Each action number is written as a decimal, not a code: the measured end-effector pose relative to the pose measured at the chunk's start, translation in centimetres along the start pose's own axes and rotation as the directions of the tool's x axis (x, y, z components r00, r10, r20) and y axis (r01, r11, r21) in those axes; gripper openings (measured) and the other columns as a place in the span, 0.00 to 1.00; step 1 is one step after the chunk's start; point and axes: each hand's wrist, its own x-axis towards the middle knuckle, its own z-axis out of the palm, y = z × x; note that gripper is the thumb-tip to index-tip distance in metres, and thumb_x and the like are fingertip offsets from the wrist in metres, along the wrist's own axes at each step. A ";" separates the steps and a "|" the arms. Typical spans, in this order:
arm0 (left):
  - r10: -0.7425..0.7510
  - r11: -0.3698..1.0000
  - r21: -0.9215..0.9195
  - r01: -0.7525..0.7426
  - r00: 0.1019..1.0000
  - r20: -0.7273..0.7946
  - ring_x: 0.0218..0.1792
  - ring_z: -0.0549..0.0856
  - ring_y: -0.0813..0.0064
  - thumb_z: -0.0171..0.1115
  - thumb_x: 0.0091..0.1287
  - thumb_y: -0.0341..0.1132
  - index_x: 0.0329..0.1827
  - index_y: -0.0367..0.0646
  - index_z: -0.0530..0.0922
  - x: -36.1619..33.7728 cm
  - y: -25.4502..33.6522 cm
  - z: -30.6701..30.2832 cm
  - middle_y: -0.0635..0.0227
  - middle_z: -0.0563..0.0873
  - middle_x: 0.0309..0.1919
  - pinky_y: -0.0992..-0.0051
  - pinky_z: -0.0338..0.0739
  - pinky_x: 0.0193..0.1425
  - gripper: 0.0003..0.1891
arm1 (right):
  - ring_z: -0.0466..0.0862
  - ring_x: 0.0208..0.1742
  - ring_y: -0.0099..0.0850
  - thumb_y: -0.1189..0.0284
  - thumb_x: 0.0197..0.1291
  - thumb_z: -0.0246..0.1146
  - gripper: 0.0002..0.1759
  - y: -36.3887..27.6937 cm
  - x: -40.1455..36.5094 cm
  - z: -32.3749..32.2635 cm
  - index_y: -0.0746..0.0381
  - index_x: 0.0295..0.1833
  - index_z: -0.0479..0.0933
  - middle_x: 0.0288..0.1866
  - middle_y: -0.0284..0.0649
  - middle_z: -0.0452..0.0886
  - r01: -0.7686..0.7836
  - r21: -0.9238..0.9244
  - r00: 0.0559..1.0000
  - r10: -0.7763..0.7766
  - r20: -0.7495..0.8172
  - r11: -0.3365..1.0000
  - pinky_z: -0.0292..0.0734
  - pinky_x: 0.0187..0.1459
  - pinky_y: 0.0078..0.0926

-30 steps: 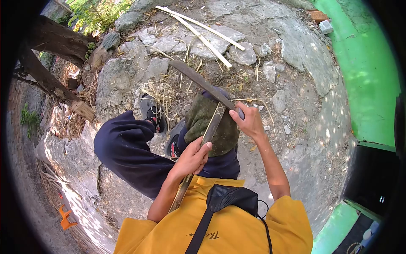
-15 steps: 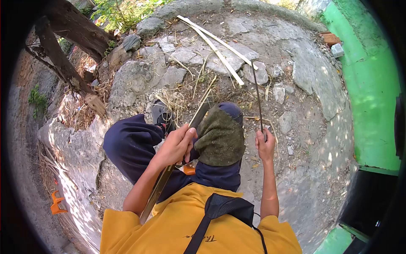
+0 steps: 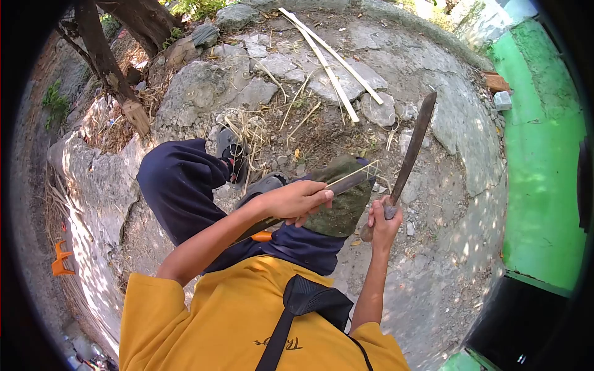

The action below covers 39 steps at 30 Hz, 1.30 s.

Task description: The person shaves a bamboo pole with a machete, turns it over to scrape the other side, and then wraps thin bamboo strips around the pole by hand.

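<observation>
My left hand is closed around a split bamboo strip, dark on its face. A thin pale sliver stands partly away from its far end. The strip slants across my lap, over the olive cloth on my right knee; its rear part is hidden under my left forearm. In my right hand is a machete, gripped by its handle. The long dark blade points up and away, to the right of the strip and apart from it.
Two long pale strips lie crossed on the broken stone ground ahead. Plant scraps are scattered near my shoes. A tree trunk stands at the left, a green wall at the right. Something orange is far left.
My left hand and the bamboo have swung right, the strip now lying flatter over the knee. The machete has turned from edge-on to showing its broad side, tilting right.
</observation>
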 end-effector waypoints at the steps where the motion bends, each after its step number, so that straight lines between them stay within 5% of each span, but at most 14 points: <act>1: -0.013 1.000 -0.007 0.013 0.998 0.053 0.19 0.82 0.81 0.43 0.90 0.54 0.56 0.39 0.78 -0.1 0.1 0.6 0.75 0.71 0.26 0.77 0.75 0.19 0.25 | 0.74 0.20 0.17 0.72 0.70 0.74 0.13 -0.5 -0.2 0.5 0.61 0.47 0.74 0.28 0.32 0.78 0.018 0.028 1.000 -0.018 0.005 0.999 0.68 0.22 0.16; 8: -0.039 0.992 0.118 0.031 0.997 0.066 0.23 0.86 0.78 0.51 0.88 0.52 0.58 0.39 0.78 -1.3 0.2 2.4 0.70 0.78 0.28 0.75 0.80 0.23 0.21 | 0.74 0.20 0.20 0.74 0.69 0.73 0.12 -1.1 0.3 2.1 0.61 0.49 0.75 0.29 0.36 0.80 0.010 0.109 1.000 -0.013 0.023 0.994 0.67 0.23 0.21; 10: 0.170 0.953 0.260 -0.157 0.985 -0.027 0.24 0.86 0.77 0.54 0.87 0.47 0.61 0.39 0.78 -2.1 -1.3 2.5 0.70 0.78 0.27 0.74 0.82 0.28 0.19 | 0.74 0.19 0.21 0.76 0.69 0.73 0.12 -1.5 0.6 2.6 0.61 0.49 0.75 0.29 0.35 0.79 -0.009 0.132 0.999 0.004 0.039 0.991 0.68 0.23 0.21; 16: -0.034 0.987 -0.156 0.036 0.999 0.021 0.28 0.87 0.79 0.54 0.88 0.43 0.64 0.36 0.78 -5.3 -4.4 1.7 0.71 0.80 0.32 0.75 0.84 0.35 0.18 | 0.76 0.20 0.22 0.80 0.67 0.72 0.13 -1.8 0.9 3.0 0.61 0.50 0.75 0.34 0.42 0.84 -0.039 0.336 0.999 0.025 0.046 0.941 0.72 0.24 0.21; 24: -0.049 0.981 -0.187 0.056 0.998 0.044 0.29 0.86 0.81 0.44 0.90 0.54 0.61 0.36 0.81 -4.7 -5.4 2.7 0.73 0.78 0.30 0.77 0.83 0.35 0.28 | 0.77 0.21 0.23 0.79 0.66 0.74 0.15 -1.1 -0.1 4.4 0.62 0.52 0.75 0.36 0.42 0.85 -0.093 0.292 0.991 0.060 0.118 0.952 0.73 0.26 0.22; 30: -0.032 0.969 -0.245 0.027 0.999 -0.018 0.36 0.88 0.80 0.63 0.84 0.42 0.67 0.39 0.77 -6.0 -6.8 3.2 0.69 0.84 0.36 0.73 0.86 0.43 0.19 | 0.75 0.23 0.20 0.80 0.65 0.75 0.16 -2.2 -0.2 5.5 0.66 0.53 0.78 0.33 0.34 0.81 -0.047 0.145 0.997 0.038 0.064 0.988 0.70 0.26 0.22; 32: 0.158 0.987 0.044 -0.153 0.981 -0.116 0.40 0.89 0.79 0.69 0.80 0.41 0.69 0.39 0.76 -7.7 -8.7 2.8 0.66 0.86 0.39 0.72 0.86 0.49 0.22 | 0.75 0.22 0.20 0.79 0.66 0.74 0.16 -2.7 0.6 4.9 0.66 0.55 0.77 0.32 0.34 0.81 -0.042 0.142 0.998 0.033 0.062 0.989 0.70 0.25 0.22; 36: -0.169 0.983 -0.086 0.164 0.984 -0.053 0.42 0.90 0.79 0.71 0.78 0.39 0.68 0.37 0.77 -12.0 -8.9 2.6 0.65 0.90 0.44 0.73 0.85 0.52 0.23 | 0.74 0.22 0.21 0.77 0.69 0.73 0.18 -2.8 2.8 2.9 0.66 0.59 0.75 0.30 0.33 0.79 0.005 0.164 1.000 -0.007 0.010 0.987 0.69 0.25 0.22; 39: -0.112 0.989 -0.106 0.101 0.988 -0.103 0.38 0.91 0.79 0.67 0.80 0.37 0.57 0.35 0.81 -14.1 -10.2 3.2 0.66 0.91 0.40 0.73 0.85 0.48 0.14 | 0.74 0.23 0.20 0.78 0.69 0.72 0.19 -3.5 4.0 1.8 0.65 0.61 0.73 0.33 0.33 0.79 0.041 0.210 0.998 -0.030 -0.053 0.977 0.72 0.27 0.22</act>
